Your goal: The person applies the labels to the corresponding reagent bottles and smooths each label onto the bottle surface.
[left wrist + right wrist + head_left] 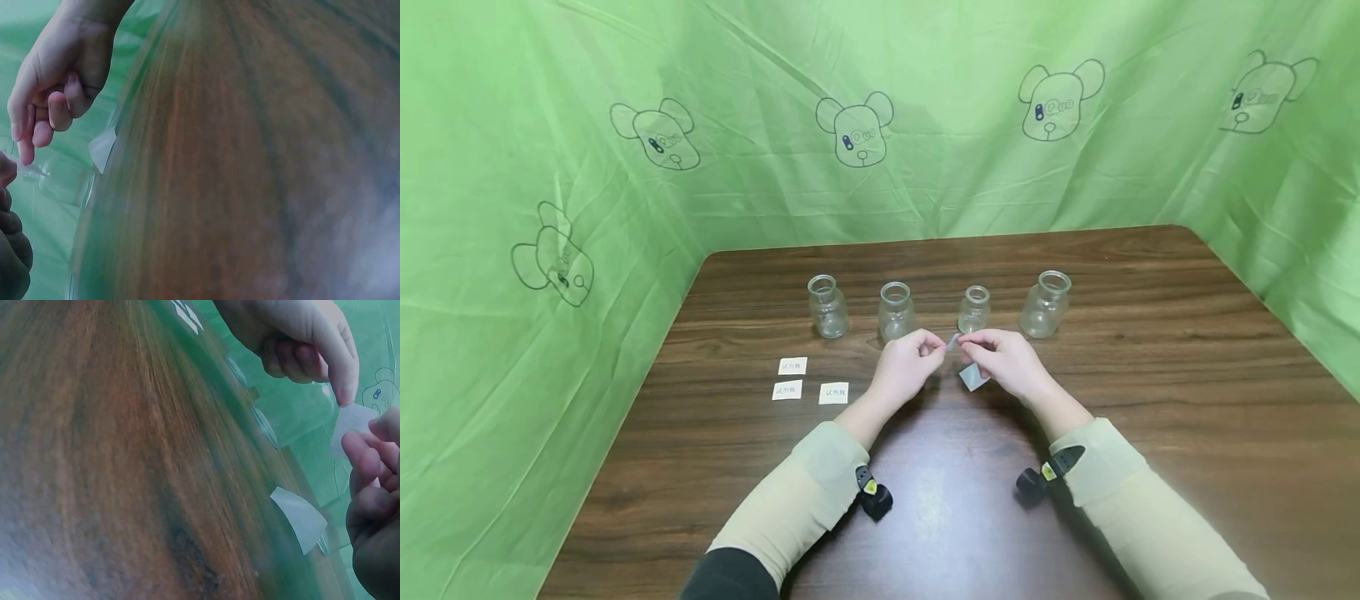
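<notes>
A brown wood-grained table (1150, 400) fills the lower view, its far edge running against a green cloth (760, 200) that also closes in the left and right sides. Outlined bear heads (854, 131) are printed on the cloth, which hangs in creases. A whitish glare lies on the tabletop toward the near edge, between two sleeved forearms. Four clear, lidless glass jars (828, 307) stand upright in a loose row along the far edge, the leftmost nearer the far left corner. Toward the left edge, in front of that jar, three white written labels (833, 393) lie flat. In front of the two middle jars, a small thin label (953, 341) is held above the table, the left hand (912, 358) and the right hand (1003, 358) each pinching it between thumb and fingertips; the wrist views are dim, so the left hand's exact hold is hard to make out. A pale slip (974, 377) rests on the table below the right hand, and it looks curled in the right wrist view.
</notes>
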Available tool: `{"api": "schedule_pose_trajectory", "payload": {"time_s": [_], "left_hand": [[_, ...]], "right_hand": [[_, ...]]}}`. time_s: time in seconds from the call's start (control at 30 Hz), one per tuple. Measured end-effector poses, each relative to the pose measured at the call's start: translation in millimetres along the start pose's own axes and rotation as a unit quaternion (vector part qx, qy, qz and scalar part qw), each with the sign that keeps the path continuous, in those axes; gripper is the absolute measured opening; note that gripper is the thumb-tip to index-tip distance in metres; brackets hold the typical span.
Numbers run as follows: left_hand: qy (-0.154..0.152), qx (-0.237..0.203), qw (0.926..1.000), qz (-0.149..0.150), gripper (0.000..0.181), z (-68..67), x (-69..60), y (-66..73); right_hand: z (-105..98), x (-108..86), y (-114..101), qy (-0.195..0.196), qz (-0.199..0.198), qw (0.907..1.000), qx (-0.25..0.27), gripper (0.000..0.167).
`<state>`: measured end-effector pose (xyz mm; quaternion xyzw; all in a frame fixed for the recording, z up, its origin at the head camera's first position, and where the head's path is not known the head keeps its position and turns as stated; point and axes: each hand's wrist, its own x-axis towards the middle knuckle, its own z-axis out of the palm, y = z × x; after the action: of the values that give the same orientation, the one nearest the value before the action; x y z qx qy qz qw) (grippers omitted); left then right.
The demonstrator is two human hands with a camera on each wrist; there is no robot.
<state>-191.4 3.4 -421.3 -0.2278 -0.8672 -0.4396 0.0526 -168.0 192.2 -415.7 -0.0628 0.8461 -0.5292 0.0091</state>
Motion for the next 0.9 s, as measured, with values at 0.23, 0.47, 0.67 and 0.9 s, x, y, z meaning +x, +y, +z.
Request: {"api": "schedule_pose_trajectory", "payload": {"time_s": [0.23, 0.47, 0.67, 0.9], "left_hand": [[-0.024, 0.003, 0.9996, 0.012, 0.011, -0.2, -0.3, 6.1], [-0.037, 0.018, 0.9990, 0.020, 0.012, 1.4, 0.5, 6.4], [-0.040, 0.018, 0.9987, 0.027, 0.014, 2.6, 1.4, 7.9], [-0.036, 0.008, 0.9992, 0.014, 0.012, 7.7, 3.2, 6.2]], "right_hand": [[2.4, 1.7, 1.6, 0.029, 0.014, 0.9993, 0.020, 0.027], [3.2, 1.3, 1.2, 0.042, 0.019, 0.9986, 0.026, 0.026], [2.3, -0.3, 0.2, 0.043, 0.027, 0.9982, 0.032, 0.027], [1.0, -0.8, 1.2, 0.048, 0.029, 0.9978, 0.035, 0.022]]}}
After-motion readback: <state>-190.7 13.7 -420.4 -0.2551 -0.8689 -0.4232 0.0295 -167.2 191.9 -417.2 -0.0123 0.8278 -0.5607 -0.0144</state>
